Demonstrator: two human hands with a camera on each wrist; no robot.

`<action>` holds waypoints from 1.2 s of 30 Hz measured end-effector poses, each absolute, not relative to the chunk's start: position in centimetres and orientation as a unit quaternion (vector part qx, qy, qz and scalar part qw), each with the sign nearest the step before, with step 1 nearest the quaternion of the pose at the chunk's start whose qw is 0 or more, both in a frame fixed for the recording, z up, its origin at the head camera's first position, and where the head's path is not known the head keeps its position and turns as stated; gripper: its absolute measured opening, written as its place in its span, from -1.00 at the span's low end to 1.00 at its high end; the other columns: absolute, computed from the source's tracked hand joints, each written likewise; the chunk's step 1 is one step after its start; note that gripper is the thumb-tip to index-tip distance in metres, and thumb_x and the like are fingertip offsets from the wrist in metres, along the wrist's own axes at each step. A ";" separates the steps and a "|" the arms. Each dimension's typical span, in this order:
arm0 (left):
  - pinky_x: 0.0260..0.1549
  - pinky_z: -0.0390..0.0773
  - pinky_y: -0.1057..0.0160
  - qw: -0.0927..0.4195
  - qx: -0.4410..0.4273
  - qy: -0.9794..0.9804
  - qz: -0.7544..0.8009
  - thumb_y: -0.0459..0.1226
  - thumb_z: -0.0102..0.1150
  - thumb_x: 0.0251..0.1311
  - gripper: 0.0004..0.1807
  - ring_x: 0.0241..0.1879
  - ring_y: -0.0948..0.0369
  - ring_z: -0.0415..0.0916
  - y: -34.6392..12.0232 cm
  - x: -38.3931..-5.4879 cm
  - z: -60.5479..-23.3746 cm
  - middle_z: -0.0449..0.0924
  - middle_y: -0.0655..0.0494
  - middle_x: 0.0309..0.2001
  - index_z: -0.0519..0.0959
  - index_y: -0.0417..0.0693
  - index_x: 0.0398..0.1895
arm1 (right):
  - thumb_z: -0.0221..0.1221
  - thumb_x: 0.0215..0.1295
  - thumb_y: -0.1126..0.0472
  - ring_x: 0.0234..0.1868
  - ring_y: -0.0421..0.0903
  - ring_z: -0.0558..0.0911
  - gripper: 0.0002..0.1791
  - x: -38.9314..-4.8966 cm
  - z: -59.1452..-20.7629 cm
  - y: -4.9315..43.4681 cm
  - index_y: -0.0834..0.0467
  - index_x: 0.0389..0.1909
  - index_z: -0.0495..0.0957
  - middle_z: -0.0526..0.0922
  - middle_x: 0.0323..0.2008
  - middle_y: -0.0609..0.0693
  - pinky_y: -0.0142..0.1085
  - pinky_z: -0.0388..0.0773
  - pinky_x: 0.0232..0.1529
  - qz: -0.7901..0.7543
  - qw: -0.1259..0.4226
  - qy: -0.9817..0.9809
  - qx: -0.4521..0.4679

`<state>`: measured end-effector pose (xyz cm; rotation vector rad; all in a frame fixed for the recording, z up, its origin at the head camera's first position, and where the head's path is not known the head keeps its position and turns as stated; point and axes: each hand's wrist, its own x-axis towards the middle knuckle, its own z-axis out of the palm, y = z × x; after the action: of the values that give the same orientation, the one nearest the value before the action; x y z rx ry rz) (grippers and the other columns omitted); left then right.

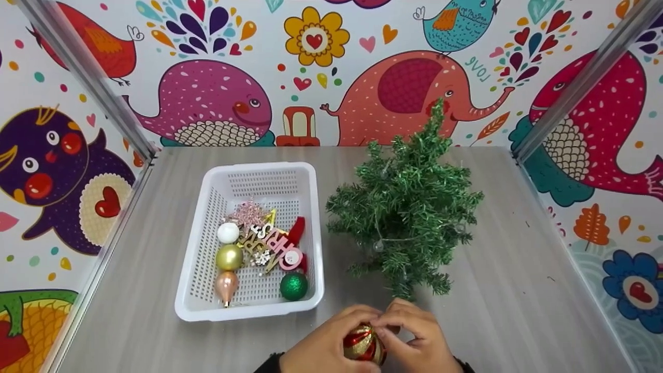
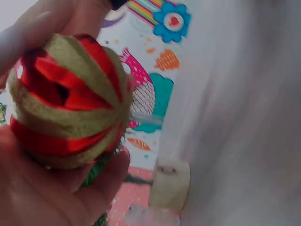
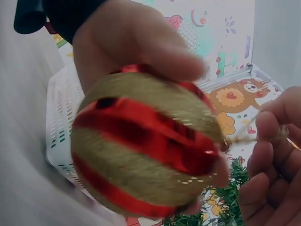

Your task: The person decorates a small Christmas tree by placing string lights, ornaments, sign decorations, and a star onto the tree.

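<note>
- Bauble, striped red and glittery gold: one, held up at the near edge of the bench, on the near side of the tree and to the right of the basket's near corner.
- Left hand: fingers and thumb curled round the bauble.
- Right hand: fingertips pinching the thin gold cord at the bauble's top.
- Small green tree: standing right of the basket, just beyond the hands.
- White perforated basket: left on the bench.
- Basket contents, left side, far to near: white ball, gold ball, rose-gold teardrop ornament.
- Basket contents, far part: pink glittery ornament; middle: overlapping lettering, red strip to its right.
- Basket contents, near right: green ball.
- Cartoon-printed walls: far, left and right.
</note>
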<state>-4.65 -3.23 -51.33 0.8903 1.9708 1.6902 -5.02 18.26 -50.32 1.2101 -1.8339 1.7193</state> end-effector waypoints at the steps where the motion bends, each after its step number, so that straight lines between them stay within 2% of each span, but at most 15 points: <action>1: 0.28 0.54 0.29 0.172 0.318 0.707 0.607 -0.13 0.42 0.30 -0.41 0.28 0.31 0.47 -3.0 -4.7 -51.2 0.48 0.19 0.34 0.47 0.23 0.37 | 0.25 0.28 0.58 -0.44 -0.13 0.44 -0.67 -5.0 -50.3 18.2 0.27 0.01 0.65 0.61 -0.38 0.12 -0.32 0.38 -0.44 0.605 0.177 -0.652 0.421; 6: 0.15 0.60 0.23 0.034 0.268 0.721 0.638 -0.21 0.35 0.35 -0.74 0.06 0.27 0.64 -1.8 -5.0 -50.5 0.71 0.15 0.04 0.67 0.11 0.07 | 0.27 0.10 0.71 -0.41 -0.13 0.51 -0.52 -4.7 -49.8 17.5 0.23 -0.01 0.69 0.64 -0.33 0.11 -0.34 0.47 -0.40 0.595 0.179 -0.697 0.358; 9: 0.00 0.64 0.27 0.016 0.228 0.704 0.673 -0.24 0.34 0.36 -0.88 -0.06 0.30 0.66 -1.3 -5.3 -50.0 0.76 0.07 -0.10 0.72 0.04 -0.09 | 0.28 0.05 0.73 -0.41 -0.16 0.52 -0.45 -4.6 -49.2 17.3 0.17 -0.01 0.72 0.64 -0.31 0.07 -0.38 0.48 -0.41 0.584 0.183 -0.727 0.312; 13: -0.10 0.65 0.30 0.002 0.220 0.682 0.697 -0.32 0.30 0.37 -0.92 -0.14 0.35 0.62 -0.7 -5.7 -49.2 0.74 -0.04 -0.18 0.71 -0.07 -0.14 | 0.30 0.05 0.72 -0.41 -0.19 0.51 -0.46 -4.8 -48.5 17.5 0.17 -0.01 0.74 0.64 -0.32 0.06 -0.39 0.45 -0.42 0.571 0.211 -0.741 0.283; 18: -0.22 0.68 0.30 -0.092 0.248 0.699 0.665 -0.35 0.28 0.37 -0.91 -0.21 0.32 0.61 0.2 -6.9 -47.5 0.71 0.02 -0.22 0.70 -0.08 -0.13 | 0.32 0.04 0.71 -0.41 -0.22 0.52 -0.54 -5.4 -47.3 18.0 0.25 -0.06 0.72 0.65 -0.33 0.07 -0.39 0.42 -0.40 0.548 0.270 -0.748 0.261; 21: -0.25 0.68 0.33 -0.155 0.253 0.718 0.630 -0.36 0.30 0.34 -0.90 -0.23 0.30 0.64 0.8 -7.8 -46.6 0.71 0.08 -0.22 0.71 -0.07 -0.13 | 0.35 0.10 0.63 -0.38 -0.25 0.52 -0.63 -5.8 -46.6 18.1 0.22 -0.10 0.71 0.66 -0.32 0.04 -0.40 0.42 -0.36 0.517 0.299 -0.767 0.236; 25: -0.16 0.66 0.39 -0.256 0.266 0.758 0.538 -0.39 0.36 0.27 -0.87 -0.20 0.27 0.65 1.6 -8.7 -45.8 0.71 0.10 -0.21 0.73 -0.08 -0.14 | 0.26 0.43 0.34 -0.37 -0.25 0.47 -0.89 -6.3 -46.2 18.2 0.24 -0.10 0.69 0.64 -0.29 0.06 -0.41 0.38 -0.32 0.450 0.359 -0.787 0.221; 29: -0.07 0.64 0.42 -0.337 0.278 0.786 0.437 -0.39 0.37 0.27 -0.85 -0.16 0.24 0.65 2.2 -9.6 -45.3 0.71 0.11 -0.21 0.75 -0.08 -0.13 | 0.06 0.62 0.13 -0.36 -0.23 0.41 -0.67 -6.9 -46.2 18.2 0.31 -0.04 0.66 0.60 -0.25 0.12 -0.44 0.31 -0.28 0.387 0.418 -0.793 0.215; 36: -0.03 0.65 0.37 -0.385 0.292 0.810 0.332 -0.44 0.35 0.23 -0.75 -0.14 0.22 0.66 2.1 -10.5 -45.6 0.73 0.10 -0.16 0.76 -0.10 -0.04 | 0.02 0.64 0.13 -0.33 -0.22 0.40 -0.68 -7.5 -46.4 17.9 0.30 -0.02 0.62 0.61 -0.20 0.13 -0.44 0.30 -0.24 0.346 0.435 -0.809 0.191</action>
<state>-10.49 2.14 -45.59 1.2418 3.4523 1.4132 -7.51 17.91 -46.36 0.4750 -2.0145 0.8619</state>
